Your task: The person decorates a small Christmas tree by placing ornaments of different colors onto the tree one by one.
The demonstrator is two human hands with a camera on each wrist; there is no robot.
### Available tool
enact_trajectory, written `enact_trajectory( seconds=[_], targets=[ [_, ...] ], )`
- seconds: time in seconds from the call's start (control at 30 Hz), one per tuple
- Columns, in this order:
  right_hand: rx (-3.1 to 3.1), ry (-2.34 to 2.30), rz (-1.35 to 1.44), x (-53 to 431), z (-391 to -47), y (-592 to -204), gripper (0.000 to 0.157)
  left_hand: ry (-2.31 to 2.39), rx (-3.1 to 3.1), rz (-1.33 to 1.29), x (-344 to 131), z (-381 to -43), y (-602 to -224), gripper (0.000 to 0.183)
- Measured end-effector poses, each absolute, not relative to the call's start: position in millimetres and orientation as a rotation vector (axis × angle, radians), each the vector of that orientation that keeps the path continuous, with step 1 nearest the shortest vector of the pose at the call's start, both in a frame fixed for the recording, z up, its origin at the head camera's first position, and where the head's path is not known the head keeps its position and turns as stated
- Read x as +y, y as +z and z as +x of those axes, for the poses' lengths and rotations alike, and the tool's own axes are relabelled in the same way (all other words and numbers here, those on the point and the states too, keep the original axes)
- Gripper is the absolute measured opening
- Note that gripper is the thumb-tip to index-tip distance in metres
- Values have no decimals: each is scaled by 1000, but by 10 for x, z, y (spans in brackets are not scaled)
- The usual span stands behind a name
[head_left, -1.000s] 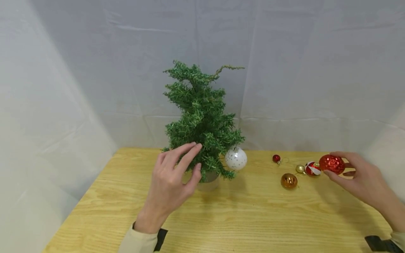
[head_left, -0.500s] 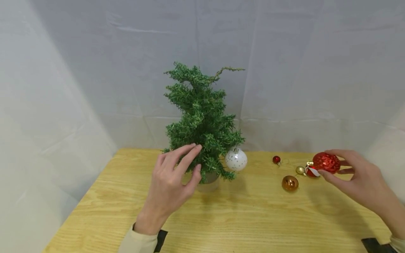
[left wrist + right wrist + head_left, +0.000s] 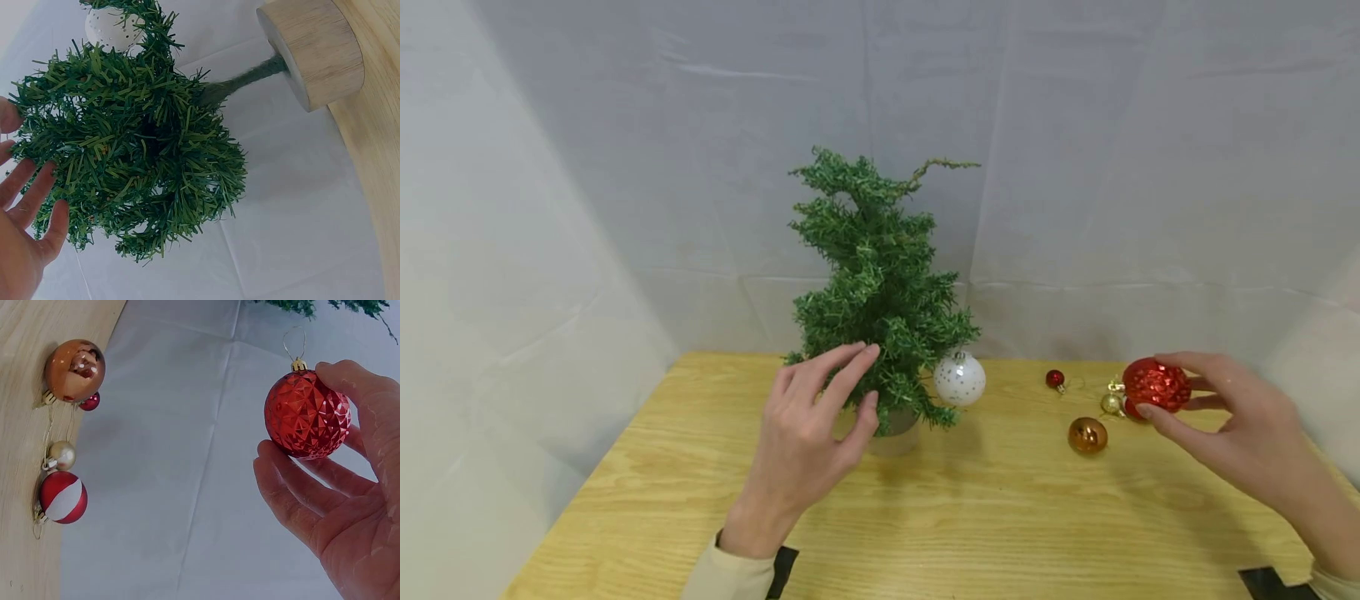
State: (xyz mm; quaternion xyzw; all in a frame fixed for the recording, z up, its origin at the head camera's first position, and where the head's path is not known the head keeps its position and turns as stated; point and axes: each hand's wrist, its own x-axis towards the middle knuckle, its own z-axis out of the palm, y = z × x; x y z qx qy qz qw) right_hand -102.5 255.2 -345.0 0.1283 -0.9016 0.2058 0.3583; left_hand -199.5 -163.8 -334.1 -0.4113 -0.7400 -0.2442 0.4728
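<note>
Pale grey, creased, sheet-like backdrop (image 3: 700, 108) behind a yellowish, straight-edged wood-grain table (image 3: 925, 533).
A whitish, sheet-like side panel (image 3: 490, 292) rises at the left, brighter than the backdrop; a horizontal crease runs low across the backdrop, and soft shadows fall on the table.

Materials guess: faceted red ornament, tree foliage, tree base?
Faceted red ornament: looks like molded plastic, though glass is possible; shiny, with bright glints off the facets.
Tree foliage: probably plastic; thin flat strips, slight sheen.
Tree base: seemingly wood, or a wood print; matte, pale brown with grain lines.
</note>
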Motion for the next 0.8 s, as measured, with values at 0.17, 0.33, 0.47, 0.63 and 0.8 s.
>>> enact_trajectory(
  seconds=[0.17, 0.33, 0.47, 0.63, 0.8],
  targets=[
    [-2269, 555, 421, 2476, -1043, -3429, 73, -599, -1811, -1005, -1641, -1992, -3341, 37],
    [-2219, 574, 521, 2411, -1053, -3400, 68, -610, -1795, -1004, -1639, -1994, -3344, 37],
    [-2227, 592, 546, 2351, -1040, -3377, 61, -620, -1774, -1004, -1634, -1998, -3342, 37],
    [-2212, 619, 570, 2290, -1034, -3363, 53, -623, -1750, -1013, -1622, -1997, -3342, 36],
    [-2198, 617, 574, 2228, -1030, -3342, 55, -618, -1718, -1022, -1606, -1984, -3344, 34]
  ],
)
